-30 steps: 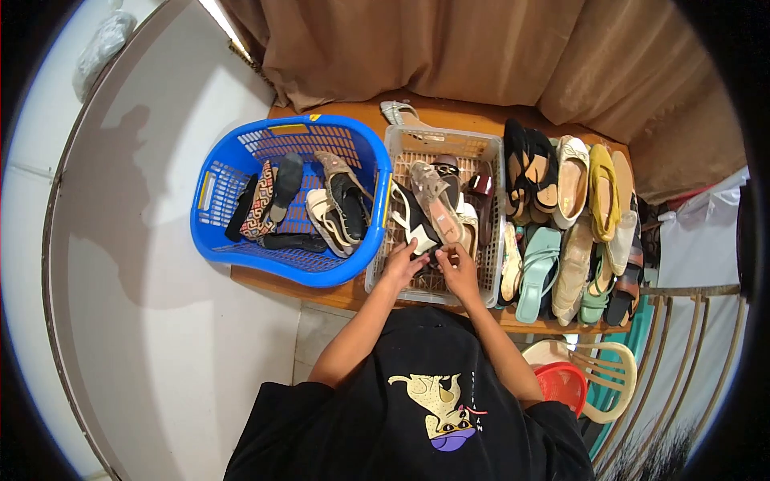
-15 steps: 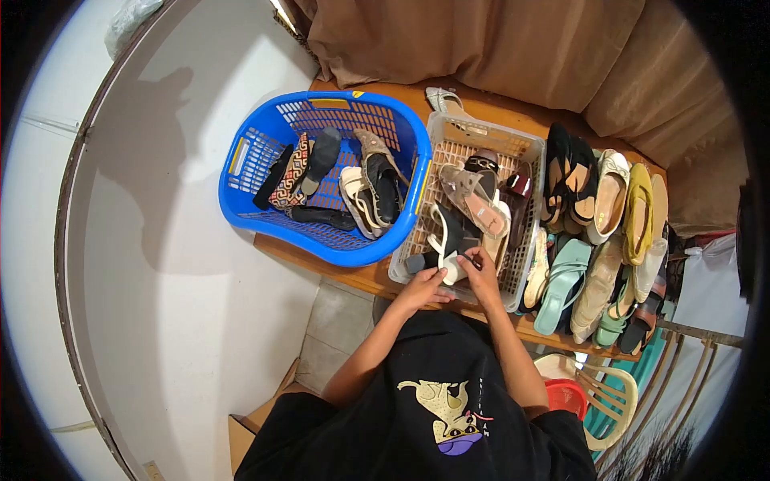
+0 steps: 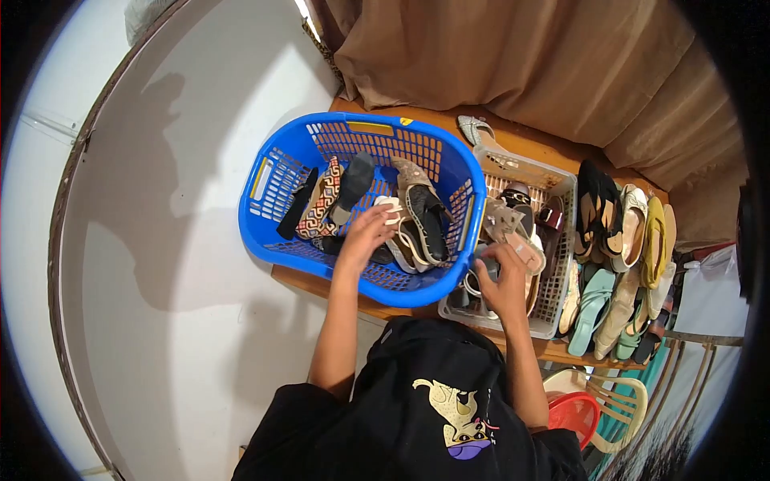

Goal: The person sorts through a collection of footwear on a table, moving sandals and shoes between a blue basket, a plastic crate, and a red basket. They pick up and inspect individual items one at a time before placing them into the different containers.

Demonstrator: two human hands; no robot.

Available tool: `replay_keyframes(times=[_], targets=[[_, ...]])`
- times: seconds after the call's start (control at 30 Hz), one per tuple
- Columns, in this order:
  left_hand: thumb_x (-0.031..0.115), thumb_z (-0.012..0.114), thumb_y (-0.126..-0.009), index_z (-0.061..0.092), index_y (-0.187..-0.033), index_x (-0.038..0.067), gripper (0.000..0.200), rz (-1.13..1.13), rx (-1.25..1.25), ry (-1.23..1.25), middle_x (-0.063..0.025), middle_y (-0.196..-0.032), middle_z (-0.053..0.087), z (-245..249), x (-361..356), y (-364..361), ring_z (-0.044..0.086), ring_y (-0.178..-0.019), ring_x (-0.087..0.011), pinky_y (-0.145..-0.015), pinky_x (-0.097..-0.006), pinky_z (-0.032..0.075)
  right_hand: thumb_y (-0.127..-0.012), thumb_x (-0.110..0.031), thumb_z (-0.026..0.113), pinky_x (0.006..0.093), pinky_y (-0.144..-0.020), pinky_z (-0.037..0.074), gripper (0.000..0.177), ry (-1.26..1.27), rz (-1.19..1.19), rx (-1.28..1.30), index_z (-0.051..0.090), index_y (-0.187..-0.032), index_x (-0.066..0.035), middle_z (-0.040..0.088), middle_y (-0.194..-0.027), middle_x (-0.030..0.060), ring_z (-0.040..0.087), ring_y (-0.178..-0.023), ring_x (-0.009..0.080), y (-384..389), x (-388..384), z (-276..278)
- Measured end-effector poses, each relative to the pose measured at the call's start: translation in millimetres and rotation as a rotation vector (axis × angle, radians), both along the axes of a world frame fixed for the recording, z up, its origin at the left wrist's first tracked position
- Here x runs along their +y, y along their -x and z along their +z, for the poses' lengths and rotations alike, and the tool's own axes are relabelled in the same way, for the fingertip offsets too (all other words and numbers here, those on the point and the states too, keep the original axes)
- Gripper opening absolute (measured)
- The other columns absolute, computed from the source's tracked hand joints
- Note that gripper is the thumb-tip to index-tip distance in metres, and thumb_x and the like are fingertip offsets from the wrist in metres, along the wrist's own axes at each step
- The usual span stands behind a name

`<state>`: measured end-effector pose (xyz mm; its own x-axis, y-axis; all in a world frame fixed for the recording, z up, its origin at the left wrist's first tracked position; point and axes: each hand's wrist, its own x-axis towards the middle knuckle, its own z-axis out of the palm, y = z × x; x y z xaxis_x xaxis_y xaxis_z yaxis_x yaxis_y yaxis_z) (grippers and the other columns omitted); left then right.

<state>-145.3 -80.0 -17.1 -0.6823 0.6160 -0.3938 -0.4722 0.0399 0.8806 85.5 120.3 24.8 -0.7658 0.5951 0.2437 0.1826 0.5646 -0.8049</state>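
My left hand [image 3: 367, 240] reaches into the blue basket [image 3: 255, 228], fingers stretched out and touching a white-strapped sandal [image 3: 389, 206]. I cannot see a firm grip on it. Beside that sandal lies a dark shoe with a beige patterned upper [image 3: 427, 220]. My right hand [image 3: 504, 282] hovers over the near left part of the whitish plastic crate [image 3: 553, 325], thumb and fingers curved but apart. Just under it is a white-strapped sandal [image 3: 472, 282], partly hidden. A clear-strapped sandal with a pinkish insole [image 3: 523, 250] lies beyond my right fingers.
In the basket's left half are a geometric-patterned shoe [image 3: 322, 200] and a dark shoe [image 3: 353, 188]. Right of the crate stand rows of footwear, including a mint-green sandal [image 3: 592, 309] and a mustard flat [image 3: 655, 232]. A cream chair [image 3: 634, 401] and a red basket [image 3: 576, 417] are below.
Both hands were together on a white sandal in the crate. My left hand has moved left into the blue basket; my right hand has released the sandal. The camera view has shifted.
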Motion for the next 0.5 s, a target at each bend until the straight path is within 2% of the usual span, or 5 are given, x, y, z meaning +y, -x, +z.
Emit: replay_keyframes(times=[0.13,0.23,0.3,0.47,0.5], targets=[[0.030,0.063,-0.099,0.053,-0.139,0.009,0.046,-0.081,0.071,0.364,-0.0132,-0.131,0.062,-42.8,0.3,74.6,0.063,-0.114,-0.0235,-0.096,-0.0388,0.052,-0.086,-0.004,0.066,0.0393,-0.073,0.054,0.014,0.190,0.286,-0.060,0.068,-0.098,0.002,0.067,-0.097,0.0175,0.067,-0.086,0.0334,61.3,-38.1,15.2],[0.032,0.065,-0.097,0.044,-0.148,0.013,0.058,-0.219,0.097,0.599,-0.0159,-0.136,0.058,-66.0,20.3,92.3,0.062,-0.117,-0.0259,-0.095,-0.0416,0.053,-0.088,-0.009,0.066,0.0397,-0.075,0.056,0.018,0.308,0.422,-0.241,0.070,-0.102,0.002,0.071,-0.096,0.0187,0.070,-0.086,0.0317,108.2,-60.8,-38.4],[0.033,0.067,-0.096,0.034,-0.154,0.017,0.069,-0.393,0.068,0.685,-0.0182,-0.139,0.056,-76.7,30.1,99.0,0.062,-0.119,-0.0269,-0.093,-0.0425,0.054,-0.088,-0.014,0.064,0.0464,-0.082,0.055,0.027,-0.014,0.467,-0.605,0.069,-0.109,0.003,0.070,-0.102,0.0255,0.069,-0.095,0.0398,125.7,-64.7,-92.7],[0.030,0.071,-0.095,0.034,-0.152,0.009,0.071,-0.656,0.146,0.553,-0.0159,-0.133,0.062,-159.3,38.9,134.4,0.066,-0.113,-0.0280,-0.087,-0.0424,0.059,-0.085,-0.008,0.061,0.0534,-0.086,0.054,0.036,0.159,0.053,-0.561,0.061,-0.118,0.007,0.066,-0.102,0.0339,0.067,-0.094,0.0480,144.4,-55.5,-80.9],[0.026,0.072,-0.094,0.041,-0.142,0.005,0.061,-0.462,0.074,0.645,-0.0143,-0.126,0.064,-128.8,42.7,121.9,0.066,-0.111,-0.0266,-0.089,-0.0426,0.059,-0.085,-0.006,0.061,0.0543,-0.086,0.053,0.037,0.149,0.029,-0.527,0.059,-0.119,0.008,0.066,-0.101,0.0356,0.066,-0.095,0.0487,145.9,-55.3,-80.4]])
